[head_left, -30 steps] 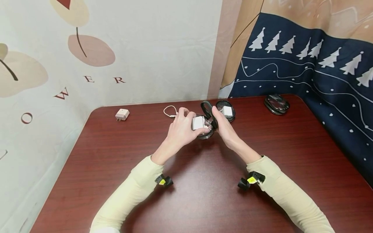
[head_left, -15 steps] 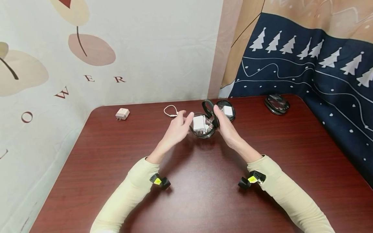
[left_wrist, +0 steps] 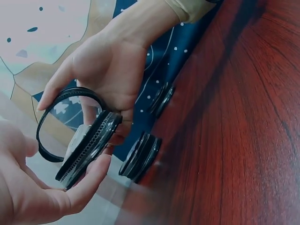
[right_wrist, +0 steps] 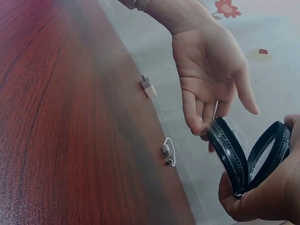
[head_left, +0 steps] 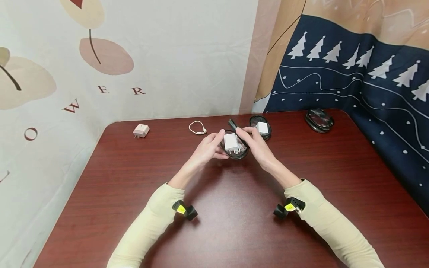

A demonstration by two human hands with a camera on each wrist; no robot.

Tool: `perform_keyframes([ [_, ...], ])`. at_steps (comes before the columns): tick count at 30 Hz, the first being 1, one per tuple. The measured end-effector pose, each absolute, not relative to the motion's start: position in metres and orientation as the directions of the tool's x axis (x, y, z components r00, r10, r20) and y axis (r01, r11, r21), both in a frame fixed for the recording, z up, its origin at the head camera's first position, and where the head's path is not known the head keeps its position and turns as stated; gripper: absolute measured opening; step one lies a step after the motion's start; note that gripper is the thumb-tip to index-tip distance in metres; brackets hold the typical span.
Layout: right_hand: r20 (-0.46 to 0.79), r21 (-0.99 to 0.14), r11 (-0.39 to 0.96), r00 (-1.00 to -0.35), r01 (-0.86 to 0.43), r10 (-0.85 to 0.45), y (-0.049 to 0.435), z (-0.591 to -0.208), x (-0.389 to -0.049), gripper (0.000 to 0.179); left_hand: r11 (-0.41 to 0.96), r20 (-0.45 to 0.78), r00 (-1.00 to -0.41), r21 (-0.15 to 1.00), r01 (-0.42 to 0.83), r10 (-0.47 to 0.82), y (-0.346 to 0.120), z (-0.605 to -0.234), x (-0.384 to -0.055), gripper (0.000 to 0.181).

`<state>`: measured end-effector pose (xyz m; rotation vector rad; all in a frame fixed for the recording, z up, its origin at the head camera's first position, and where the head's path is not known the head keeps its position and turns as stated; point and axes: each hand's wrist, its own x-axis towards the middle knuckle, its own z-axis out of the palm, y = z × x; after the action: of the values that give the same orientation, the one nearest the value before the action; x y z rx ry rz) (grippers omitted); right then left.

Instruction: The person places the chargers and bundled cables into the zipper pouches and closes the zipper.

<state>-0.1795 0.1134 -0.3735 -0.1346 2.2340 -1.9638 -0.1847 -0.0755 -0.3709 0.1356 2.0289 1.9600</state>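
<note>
A small round zip case (head_left: 238,156) with a clear face and black rim stands unzipped between the hands, held up over the table. In it lie a white plug charger (head_left: 230,142) and a short cable. The left hand (head_left: 204,150) holds the case from the left, its fingers curled under the bottom half and its thumb up by the rim. From the right, the right hand (head_left: 259,148) grips the case at the hinge side, thumb on the raised lid (right_wrist: 269,150). Both halves form a V in the right wrist view.
Behind the right hand lies another round case (head_left: 262,128) with a white charger. A stacked pair of round black cases (head_left: 319,120) sits at the far right. A short white cable (head_left: 197,128) and a white charger (head_left: 141,130) lie toward the back left.
The left hand has drawn back from inside the case, leaving the charger there, and moved under its left side. The right hand's thumb has shifted left over the lid, which now leans further inward.
</note>
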Motion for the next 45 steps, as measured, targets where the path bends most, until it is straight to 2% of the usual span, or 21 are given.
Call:
perform_keyframes([
  [7,-0.069,-0.977,0.209,-0.985,0.034,-0.159,0.114,-0.374,-0.179,0.071,-0.027,-0.133,-0.955,0.989,-0.146,0.266,-0.071,-0.370,-0.182,0.048],
  [18,-0.026,-0.953,0.304,-0.989,-0.019,-0.144,0.110,-0.381,-0.177,0.081,-0.057,-0.118,-0.954,0.989,-0.139,0.275,-0.065,-0.368,-0.182,0.044],
  [32,0.059,-0.953,0.281,-0.978,-0.115,-0.200,0.111,-0.383,-0.175,0.092,-0.004,-0.130,-0.965,0.991,-0.135,0.229,-0.064,-0.371,-0.183,0.044],
  [40,0.104,-0.954,0.247,-0.961,-0.169,-0.256,0.112,-0.385,-0.175,0.090,0.126,-0.168,-0.969,0.981,-0.146,0.183,-0.066,-0.374,-0.190,0.044],
  [45,0.113,-0.941,0.274,-0.948,-0.197,-0.297,0.116,-0.383,-0.175,0.088,0.120,-0.152,-0.960,0.985,-0.127,0.234,-0.068,-0.373,-0.193,0.036],
])
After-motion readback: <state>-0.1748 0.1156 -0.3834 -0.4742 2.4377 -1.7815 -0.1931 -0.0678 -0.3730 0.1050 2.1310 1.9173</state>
